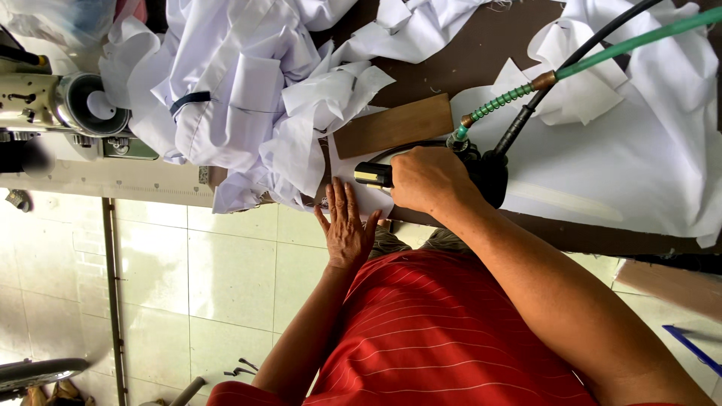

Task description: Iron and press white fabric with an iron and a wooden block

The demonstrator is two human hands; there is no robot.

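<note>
My right hand (427,180) is closed around the black handle of a steam iron (485,171) that rests on a small white fabric piece (353,197) at the near edge of a dark brown table (481,53). A green hose (624,43) and a black cable (560,71) run from the iron to the upper right. My left hand (346,229) lies flat with its fingers spread, the fingertips on the fabric piece's edge just left of the iron. A red striped shirt fills the lower frame.
A heap of white garments (241,90) covers the table's left part, and more white cloth (609,158) lies at the right. A brown wooden block (395,124) sits behind the iron. A sewing machine (56,105) stands far left. Pale floor tiles (226,271) lie below.
</note>
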